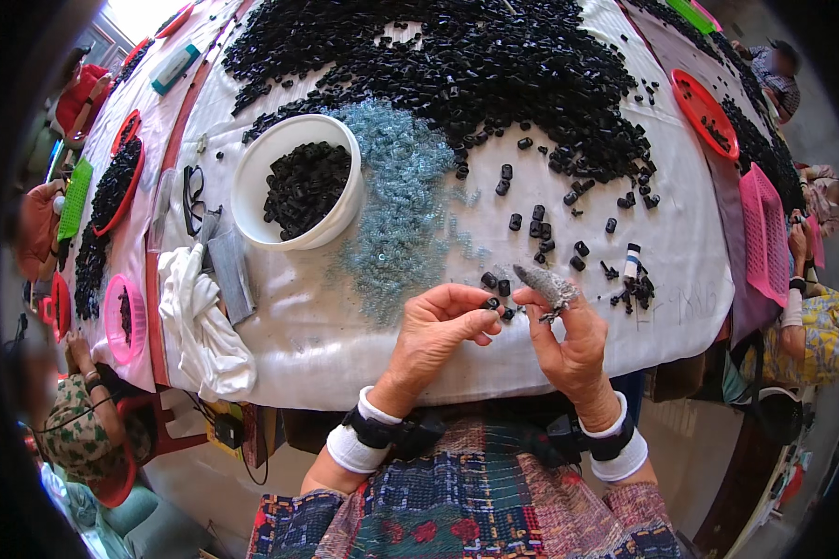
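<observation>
Just above the table's near edge, my left hand (pixel 443 337) pinches a small black plastic part (pixel 491 304) between thumb and index finger. Close beside it, my right hand (pixel 570 349) is curled with the fingers closed. A grey, fuzzy, pointed piece (pixel 552 285) lies along its index finger; whether it wraps the finger or is held I cannot tell. Dark bits show under it near the thumb. Beyond my hands, several loose black parts (pixel 538 228) lie on the white cloth. Small black scraps (pixel 636 296) sit right of my right hand, by a white tube with a dark cap (pixel 632 261).
A white tub (pixel 242 186) of black parts stands left, beside a pile of clear bluish pieces (pixel 391 186). A large black heap (pixel 457 74) covers the far table. Eyeglasses (pixel 193 200) and a white cloth (pixel 200 326) lie left. People sit at tables on both sides.
</observation>
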A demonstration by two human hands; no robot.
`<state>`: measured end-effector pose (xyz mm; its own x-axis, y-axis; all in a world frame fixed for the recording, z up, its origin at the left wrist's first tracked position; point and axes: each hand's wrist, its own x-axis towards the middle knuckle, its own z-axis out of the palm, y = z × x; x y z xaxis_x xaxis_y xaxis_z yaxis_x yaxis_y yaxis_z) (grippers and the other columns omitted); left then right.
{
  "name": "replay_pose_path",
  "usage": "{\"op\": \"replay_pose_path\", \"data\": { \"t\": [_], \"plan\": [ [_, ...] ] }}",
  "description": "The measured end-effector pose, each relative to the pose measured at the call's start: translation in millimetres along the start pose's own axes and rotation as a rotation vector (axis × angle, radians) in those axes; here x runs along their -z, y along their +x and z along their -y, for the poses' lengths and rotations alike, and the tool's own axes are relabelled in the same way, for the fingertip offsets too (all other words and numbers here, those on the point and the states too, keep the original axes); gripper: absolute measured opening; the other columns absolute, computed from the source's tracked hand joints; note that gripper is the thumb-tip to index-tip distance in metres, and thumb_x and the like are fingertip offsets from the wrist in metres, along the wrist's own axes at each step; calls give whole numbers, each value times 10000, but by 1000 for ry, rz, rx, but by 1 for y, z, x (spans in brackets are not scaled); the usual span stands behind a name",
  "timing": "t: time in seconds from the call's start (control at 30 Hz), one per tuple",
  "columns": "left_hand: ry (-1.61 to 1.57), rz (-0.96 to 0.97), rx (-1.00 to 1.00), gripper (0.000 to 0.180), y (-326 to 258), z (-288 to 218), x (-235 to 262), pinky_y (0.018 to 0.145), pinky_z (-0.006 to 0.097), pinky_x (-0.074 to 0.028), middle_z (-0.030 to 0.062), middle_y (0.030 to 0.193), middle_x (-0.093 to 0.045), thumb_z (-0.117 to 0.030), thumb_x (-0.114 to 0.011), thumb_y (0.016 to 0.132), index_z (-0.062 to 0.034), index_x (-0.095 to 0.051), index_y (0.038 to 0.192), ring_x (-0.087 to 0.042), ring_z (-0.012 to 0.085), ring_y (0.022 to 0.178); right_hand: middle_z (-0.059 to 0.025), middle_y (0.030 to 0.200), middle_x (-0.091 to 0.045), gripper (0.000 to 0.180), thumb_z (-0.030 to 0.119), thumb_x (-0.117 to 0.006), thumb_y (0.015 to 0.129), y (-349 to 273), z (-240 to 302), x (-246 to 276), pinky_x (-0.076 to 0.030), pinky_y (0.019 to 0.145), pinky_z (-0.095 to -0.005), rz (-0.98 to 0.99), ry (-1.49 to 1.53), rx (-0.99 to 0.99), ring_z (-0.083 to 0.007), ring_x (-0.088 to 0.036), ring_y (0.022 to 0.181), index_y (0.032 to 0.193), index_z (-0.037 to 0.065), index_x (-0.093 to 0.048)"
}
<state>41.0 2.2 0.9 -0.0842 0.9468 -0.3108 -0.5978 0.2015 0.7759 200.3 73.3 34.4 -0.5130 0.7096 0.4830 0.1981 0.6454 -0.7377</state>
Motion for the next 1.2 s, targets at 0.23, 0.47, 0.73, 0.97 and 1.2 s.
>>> {"op": "replay_pose_path", "data": {
  "t": [0.23, 0.47, 0.73, 0.97, 1.2],
  "plan": [
    [-117, -52, -22, 167, -5, -1, 12, 620, 251, -530, 136, 898, -658, -24, -634, 815, -5, -583, 973, -643, 163, 736, -76, 837, -651, 203, -76, -538, 802, -11, -26, 26, -474, 650, -239, -298, 23, -300, -126, -606, 704, 993, -12, -565],
    [-185, -38, -14, 157, -1, 1, 15, 627, 263, -527, 145, 909, -651, -9, -616, 823, -14, -580, 976, -639, 171, 738, -83, 831, -628, 226, -103, -547, 739, -22, -29, 22, -457, 559, -248, -78, -154, -293, -144, -559, 594, 942, -5, -565],
    [-224, -9, -26, 159, 0, 5, 19, 660, 255, -526, 156, 977, -635, 1, -623, 814, -15, -588, 968, -631, 161, 792, -111, 898, -646, 172, -41, -532, 804, 1, -39, 27, -479, 584, -268, -180, -191, -389, -187, -609, 670, 972, -9, -550],
    [-60, -9, -10, 147, 4, 0, 9, 724, 238, -528, 182, 1198, -535, 14, -611, 813, -29, -606, 953, -624, 173, 914, -146, 864, -617, 106, -35, -520, 805, 25, -41, 30, -483, 587, -317, -37, -259, -387, -254, -613, 704, 907, -16, -543],
    [32, 30, -13, 153, 7, 2, 7, 738, 236, -519, 180, 1199, -533, -1, -641, 795, -18, -608, 944, -617, 158, 923, -159, 767, -541, 215, -55, -587, 672, 20, -52, 13, -450, 666, -392, 135, -476, -24, -316, -530, 782, 878, -16, -539]
  ]
}}
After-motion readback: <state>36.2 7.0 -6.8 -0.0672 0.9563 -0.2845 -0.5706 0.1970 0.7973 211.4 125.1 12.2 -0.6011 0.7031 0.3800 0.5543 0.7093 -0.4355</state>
